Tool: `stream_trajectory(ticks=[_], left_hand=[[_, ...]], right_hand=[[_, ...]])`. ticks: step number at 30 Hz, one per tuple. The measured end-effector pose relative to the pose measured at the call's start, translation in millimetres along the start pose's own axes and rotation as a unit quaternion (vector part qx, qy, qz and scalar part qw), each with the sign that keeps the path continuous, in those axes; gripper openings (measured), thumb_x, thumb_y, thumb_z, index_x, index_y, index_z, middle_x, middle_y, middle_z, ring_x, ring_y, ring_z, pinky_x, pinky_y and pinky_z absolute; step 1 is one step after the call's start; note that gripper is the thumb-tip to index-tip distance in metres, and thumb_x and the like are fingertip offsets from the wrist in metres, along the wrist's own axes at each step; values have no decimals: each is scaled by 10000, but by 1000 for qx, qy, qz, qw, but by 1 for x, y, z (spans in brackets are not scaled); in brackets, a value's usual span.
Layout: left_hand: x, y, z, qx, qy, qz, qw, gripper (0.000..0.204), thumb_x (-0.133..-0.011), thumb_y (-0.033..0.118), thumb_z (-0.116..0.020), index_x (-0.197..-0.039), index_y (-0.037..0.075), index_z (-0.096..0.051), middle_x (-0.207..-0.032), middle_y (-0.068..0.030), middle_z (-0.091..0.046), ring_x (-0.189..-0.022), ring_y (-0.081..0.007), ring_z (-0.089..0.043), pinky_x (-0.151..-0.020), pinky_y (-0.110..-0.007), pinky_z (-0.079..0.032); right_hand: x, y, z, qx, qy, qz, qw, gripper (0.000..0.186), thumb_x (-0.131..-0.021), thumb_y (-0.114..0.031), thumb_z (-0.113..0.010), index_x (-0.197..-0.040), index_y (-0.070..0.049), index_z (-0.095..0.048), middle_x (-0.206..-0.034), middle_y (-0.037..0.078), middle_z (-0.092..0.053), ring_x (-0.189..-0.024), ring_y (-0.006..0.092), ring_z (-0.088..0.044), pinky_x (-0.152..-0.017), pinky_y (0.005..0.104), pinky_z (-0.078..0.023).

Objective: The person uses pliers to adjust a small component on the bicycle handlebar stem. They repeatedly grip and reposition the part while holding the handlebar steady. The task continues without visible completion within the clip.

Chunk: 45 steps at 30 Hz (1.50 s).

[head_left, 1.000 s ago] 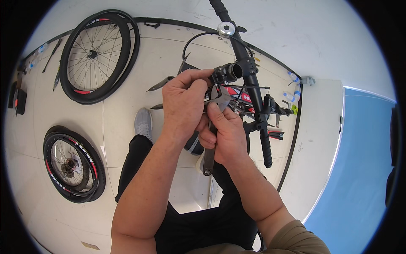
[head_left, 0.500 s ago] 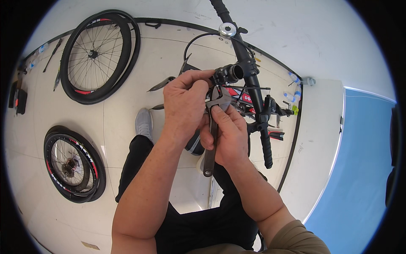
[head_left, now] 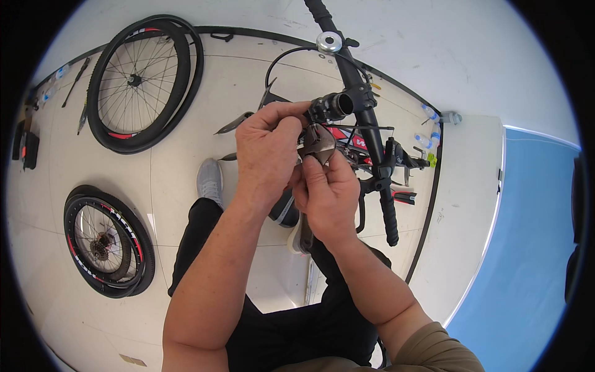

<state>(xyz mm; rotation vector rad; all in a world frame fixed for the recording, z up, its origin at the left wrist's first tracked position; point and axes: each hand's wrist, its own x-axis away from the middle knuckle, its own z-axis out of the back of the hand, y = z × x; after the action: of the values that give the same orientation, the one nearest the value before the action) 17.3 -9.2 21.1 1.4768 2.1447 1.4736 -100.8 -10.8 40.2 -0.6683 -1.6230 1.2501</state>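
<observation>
My right hand (head_left: 331, 201) is closed around an adjustable wrench (head_left: 318, 141), thumb pressed just below its head. Most of the wrench's handle is hidden behind my fingers, and its end shows dark below them. The wrench's jaws are just under a black clamp (head_left: 331, 107) with a round open end, beside the bike's handlebar (head_left: 361, 93). My left hand (head_left: 263, 155) has its fingers bent together at the left side of that clamp, the index finger touching it. What its fingertips pinch is hidden.
A silver bell (head_left: 329, 42) sits on the handlebar, with the red and black frame (head_left: 356, 141) below. Two groups of wheels, upper (head_left: 134, 80) and lower (head_left: 102, 245), lie on the floor at left. Plastic bottles (head_left: 425, 141) stand by the right wall. My grey shoe (head_left: 210, 180) is nearby.
The wrench has turned in my right hand, so its head shows a broader face and its handle is more hidden. My left hand has stayed at the clamp; the handlebar has shifted slightly left.
</observation>
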Motion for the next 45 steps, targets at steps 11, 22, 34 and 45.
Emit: stream_trajectory(ticks=[11, 22, 34, 45], left_hand=[[-2, 0, 2, 4, -11, -9, 1000, 270, -880, -24, -512, -1055, -33, -717, -959, -101, -712, -880, -159, -673, -875, -309, -557], [1, 1, 1, -20, -1, -11, 1000, 279, -866, -22, -528, -1064, -27, -724, -967, -77, -704, -893, -135, -648, -863, -285, -547], [1, 4, 1, -24, 7, 7, 1000, 285, -867, -9, -523, -1066, -19, -727, -964, -68, -698, -868, -127, -630, -834, -274, -533], [4, 9, -1, -6, 3, 26, 1000, 300, -866, -9, -521, -1092, -29, -716, -984, -87, -711, -869, -128, -630, -826, -267, -523]], right_hand=[[4, 7, 0, 142, 41, 98, 984, 174, -1059, -143, -490, -1101, -2, -582, -788, 5, -614, -602, 23, -454, -516, 191, -363], [12, 0, 8, 72, 41, 66, 994, 221, -1069, -153, -468, -1122, 20, -595, -776, 23, -621, -563, 30, -440, -500, 189, -359], [-2, -5, 17, -124, -43, -86, 988, 299, -1096, -256, -397, -1112, -3, -555, -814, 111, -645, -510, 97, -480, -446, 252, -380], [-3, -6, 26, -251, -97, -139, 953, 339, -1097, -285, -378, -1097, 15, -537, -861, 166, -662, -498, 149, -505, -447, 288, -406]])
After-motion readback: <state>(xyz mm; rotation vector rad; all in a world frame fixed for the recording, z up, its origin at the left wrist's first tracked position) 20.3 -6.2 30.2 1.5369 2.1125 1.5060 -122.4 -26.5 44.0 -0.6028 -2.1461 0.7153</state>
